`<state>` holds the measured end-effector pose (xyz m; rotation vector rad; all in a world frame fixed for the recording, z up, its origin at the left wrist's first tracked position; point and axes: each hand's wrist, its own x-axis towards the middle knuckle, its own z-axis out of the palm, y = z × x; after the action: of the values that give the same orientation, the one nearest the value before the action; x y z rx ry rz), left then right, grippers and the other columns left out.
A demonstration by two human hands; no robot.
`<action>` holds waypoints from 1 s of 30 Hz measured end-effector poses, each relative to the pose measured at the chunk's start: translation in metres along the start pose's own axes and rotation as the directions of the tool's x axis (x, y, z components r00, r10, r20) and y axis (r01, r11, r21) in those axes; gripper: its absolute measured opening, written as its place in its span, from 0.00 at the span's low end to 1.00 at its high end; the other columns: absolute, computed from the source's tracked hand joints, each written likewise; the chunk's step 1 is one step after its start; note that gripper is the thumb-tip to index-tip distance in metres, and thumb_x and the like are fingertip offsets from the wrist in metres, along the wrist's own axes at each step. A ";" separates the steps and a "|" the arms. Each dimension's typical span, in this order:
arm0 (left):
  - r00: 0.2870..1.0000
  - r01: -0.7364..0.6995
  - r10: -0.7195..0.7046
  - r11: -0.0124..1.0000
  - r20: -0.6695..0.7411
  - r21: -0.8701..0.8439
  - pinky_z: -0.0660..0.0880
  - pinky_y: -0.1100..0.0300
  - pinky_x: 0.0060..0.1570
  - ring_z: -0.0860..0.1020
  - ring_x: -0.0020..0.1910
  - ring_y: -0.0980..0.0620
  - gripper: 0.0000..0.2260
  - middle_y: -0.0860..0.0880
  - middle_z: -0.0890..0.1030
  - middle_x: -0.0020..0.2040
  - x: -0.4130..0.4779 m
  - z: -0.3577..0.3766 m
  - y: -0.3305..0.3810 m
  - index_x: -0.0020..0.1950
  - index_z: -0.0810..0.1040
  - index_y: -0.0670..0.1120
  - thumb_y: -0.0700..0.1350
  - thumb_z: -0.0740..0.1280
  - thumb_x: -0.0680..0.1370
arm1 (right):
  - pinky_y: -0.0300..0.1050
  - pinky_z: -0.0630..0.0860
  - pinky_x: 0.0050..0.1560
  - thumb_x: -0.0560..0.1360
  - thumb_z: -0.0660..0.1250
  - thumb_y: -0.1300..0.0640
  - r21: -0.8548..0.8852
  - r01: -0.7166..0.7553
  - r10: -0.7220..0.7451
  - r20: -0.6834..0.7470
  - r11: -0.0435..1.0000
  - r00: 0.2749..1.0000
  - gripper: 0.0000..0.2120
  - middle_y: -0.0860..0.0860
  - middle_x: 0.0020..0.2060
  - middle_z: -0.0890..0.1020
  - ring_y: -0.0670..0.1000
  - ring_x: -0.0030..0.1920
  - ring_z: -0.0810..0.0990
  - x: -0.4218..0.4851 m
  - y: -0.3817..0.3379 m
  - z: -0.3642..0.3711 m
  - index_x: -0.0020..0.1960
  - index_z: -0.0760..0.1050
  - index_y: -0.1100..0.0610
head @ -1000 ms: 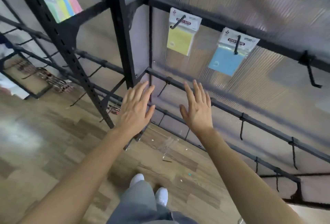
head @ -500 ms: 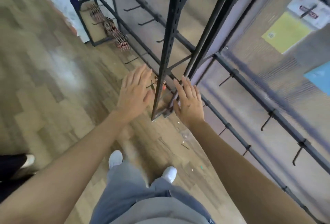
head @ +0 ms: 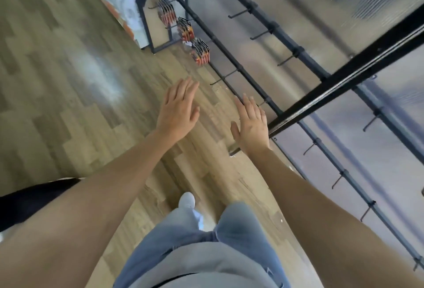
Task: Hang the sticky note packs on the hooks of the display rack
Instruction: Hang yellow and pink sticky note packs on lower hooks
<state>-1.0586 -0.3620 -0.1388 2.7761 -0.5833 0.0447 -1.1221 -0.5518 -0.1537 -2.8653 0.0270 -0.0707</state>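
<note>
Wood floor (head: 57, 86), left hand (head: 177, 111), right hand (head: 252, 126) outstretched

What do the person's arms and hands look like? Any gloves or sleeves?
No gloves, no sleeves in view. The left hand and right hand are bare, and so are the left forearm and right forearm. No watch, ring or bracelet shows. Below are blue jeans and a white shoe.

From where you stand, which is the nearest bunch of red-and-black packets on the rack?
Find the thick black post slanting across the right side, then follow the thin hook rail running from it along the wooden floor. Three bunches of red-and-black packets hang there; the nearest bunch is the last before the bare hooks.
</note>
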 end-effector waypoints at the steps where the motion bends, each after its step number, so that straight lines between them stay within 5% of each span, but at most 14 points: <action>1: 1.000 0.015 -0.015 1.000 0.002 0.002 0.51 0.49 0.71 0.57 0.73 0.43 0.26 0.42 0.60 0.73 0.003 -0.002 -0.011 0.74 0.59 0.42 0.46 0.62 0.78 | 0.51 0.46 0.72 0.76 0.61 0.58 0.002 -0.011 0.011 0.011 1.000 1.000 0.29 0.57 0.74 0.60 0.57 0.75 0.54 0.010 -0.008 0.003 0.75 0.57 0.57; 11: 0.995 0.097 -0.096 0.994 -0.018 0.044 0.53 0.49 0.70 0.57 0.73 0.43 0.28 0.42 0.60 0.74 0.050 -0.013 -0.082 0.74 0.58 0.43 0.47 0.63 0.77 | 0.50 0.43 0.73 0.79 0.56 0.53 -0.035 -0.050 0.053 0.085 0.998 0.995 0.29 0.53 0.76 0.54 0.54 0.75 0.48 0.101 -0.052 0.027 0.76 0.50 0.53; 30: 0.995 -0.099 0.101 0.992 -0.021 0.083 0.49 0.50 0.71 0.55 0.73 0.43 0.27 0.41 0.57 0.75 0.281 -0.045 -0.145 0.74 0.56 0.41 0.46 0.62 0.78 | 0.49 0.39 0.73 0.80 0.55 0.56 -0.082 -0.126 0.124 -0.026 0.989 0.992 0.29 0.54 0.76 0.52 0.53 0.76 0.47 0.306 -0.050 0.005 0.77 0.47 0.54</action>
<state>-0.7422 -0.3307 -0.1116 2.8186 -0.7299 0.1283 -0.8161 -0.5096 -0.1311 -2.9384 0.2191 -0.0767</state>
